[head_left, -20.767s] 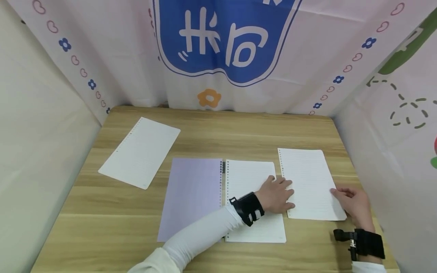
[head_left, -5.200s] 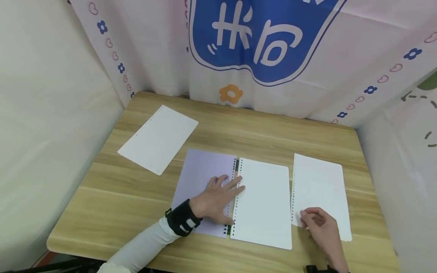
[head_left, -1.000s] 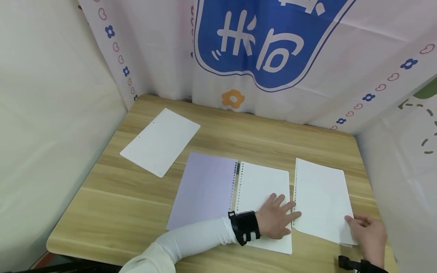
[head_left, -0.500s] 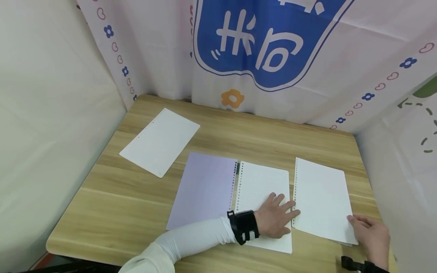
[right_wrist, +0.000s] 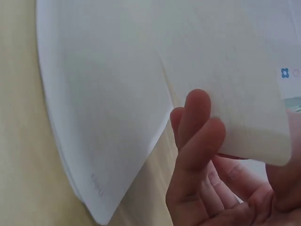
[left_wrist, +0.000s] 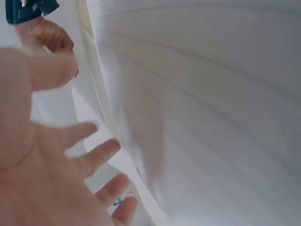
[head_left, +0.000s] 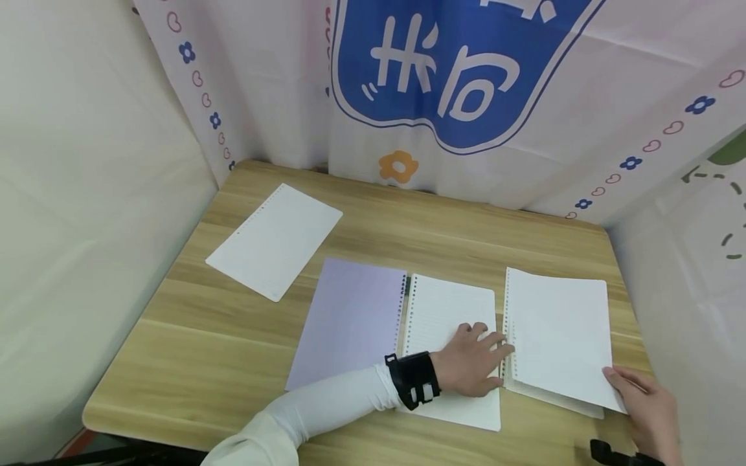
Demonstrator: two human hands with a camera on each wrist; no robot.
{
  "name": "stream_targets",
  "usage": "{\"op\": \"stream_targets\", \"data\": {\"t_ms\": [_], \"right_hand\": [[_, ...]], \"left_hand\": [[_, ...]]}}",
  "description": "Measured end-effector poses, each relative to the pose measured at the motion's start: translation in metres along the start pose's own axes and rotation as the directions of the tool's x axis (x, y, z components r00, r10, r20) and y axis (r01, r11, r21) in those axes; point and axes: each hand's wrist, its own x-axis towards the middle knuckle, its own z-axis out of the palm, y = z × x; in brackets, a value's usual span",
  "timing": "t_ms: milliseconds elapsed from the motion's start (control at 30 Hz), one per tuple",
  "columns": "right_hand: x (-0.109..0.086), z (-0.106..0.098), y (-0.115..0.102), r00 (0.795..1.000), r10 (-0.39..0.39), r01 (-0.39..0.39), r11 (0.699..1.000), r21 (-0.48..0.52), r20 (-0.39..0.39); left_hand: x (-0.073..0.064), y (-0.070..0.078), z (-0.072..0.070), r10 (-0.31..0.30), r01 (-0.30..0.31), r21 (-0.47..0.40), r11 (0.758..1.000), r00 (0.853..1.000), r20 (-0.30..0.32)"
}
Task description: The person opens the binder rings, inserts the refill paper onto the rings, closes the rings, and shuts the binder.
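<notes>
My right hand point(head_left: 644, 404) pinches the right edge of a white loose-leaf sheet point(head_left: 565, 330), near its lower corner. That sheet is raised off other punched paper point(head_left: 550, 396), which shows below it; in the right wrist view a gap separates the held sheet point(right_wrist: 244, 117) from the paper point(right_wrist: 103, 122) underneath. My left hand point(head_left: 471, 361) lies spread over the lined right page point(head_left: 451, 301) of an open notebook, fingertips by the loose sheets' punched left edge. The notebook's left side is a plain purple cover point(head_left: 352, 317).
Another loose punched sheet point(head_left: 274, 243) lies slanted at the back left of the wooden table point(head_left: 175, 369). A printed white curtain point(head_left: 280, 97) hangs behind, with white cloth on both sides.
In the last half second the right hand has lifted the top loose sheet and drawn it rightward, exposing paper below. About five seconds ago the left hand lay on the notebook's binding.
</notes>
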Motion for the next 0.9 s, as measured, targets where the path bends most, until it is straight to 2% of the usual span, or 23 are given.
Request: {"op": "stream_targets", "data": {"t_ms": [67,100,133,167,200,267,367,433,467,533,567,700,800,900], "right_hand": [[-0.002,0.001,-0.004,0.999,0.010,-0.013,0.997,0.072,0.043],[-0.004,0.002,-0.006,0.998,0.014,-0.020,0.995,0.097,0.062],[-0.006,0.003,-0.008,0.997,0.015,-0.025,0.993,0.114,0.081],[-0.008,0.005,-0.009,0.995,0.013,-0.025,0.991,0.129,0.094],[-0.011,0.007,-0.010,0.995,0.008,-0.022,0.990,0.139,0.102],[-0.017,0.011,-0.011,0.990,-0.014,-0.012,0.982,0.187,0.138],[-0.028,0.018,-0.006,0.970,-0.101,0.028,0.950,0.312,0.221],[-0.034,0.024,-0.002,0.941,-0.176,0.055,0.922,0.383,0.289],[-0.037,0.027,0.000,0.923,-0.217,0.073,0.909,0.410,0.316],[-0.042,0.035,0.002,0.895,-0.275,0.103,0.893,0.437,0.351],[-0.044,0.040,0.001,0.884,-0.298,0.118,0.889,0.443,0.362],[-0.051,0.052,-0.002,0.866,-0.328,0.146,0.887,0.437,0.377],[-0.054,0.059,-0.007,0.860,-0.322,0.163,0.909,0.384,0.397],[-0.055,0.065,-0.012,0.853,-0.291,0.201,0.949,0.242,0.433]], "left_hand": [[0.001,-0.005,-0.002,-0.051,0.045,-0.152,0.987,0.998,-0.034],[0.001,-0.007,-0.003,-0.083,0.069,-0.237,0.969,0.995,-0.051],[0.001,-0.010,-0.005,-0.118,0.091,-0.327,0.941,0.991,-0.065],[0.001,-0.013,-0.006,-0.154,0.109,-0.418,0.902,0.985,-0.076],[0.001,-0.016,-0.007,-0.183,0.117,-0.504,0.856,0.979,-0.084],[-0.001,-0.024,-0.010,-0.229,0.126,-0.662,0.739,0.971,-0.070],[-0.004,-0.038,-0.010,-0.261,0.138,-0.817,0.560,0.965,-0.016],[-0.006,-0.048,-0.008,-0.279,0.154,-0.868,0.473,0.960,0.019],[-0.007,-0.052,-0.007,-0.293,0.162,-0.880,0.447,0.956,0.027],[-0.010,-0.061,-0.005,-0.324,0.170,-0.893,0.416,0.946,0.029],[-0.011,-0.066,-0.005,-0.342,0.171,-0.896,0.410,0.940,0.023],[-0.019,-0.078,-0.006,-0.405,0.192,-0.892,0.410,0.914,0.011],[-0.025,-0.085,-0.009,-0.440,0.209,-0.885,0.417,0.898,0.005],[-0.032,-0.092,-0.010,-0.460,0.219,-0.876,0.429,0.888,-0.003]]}}
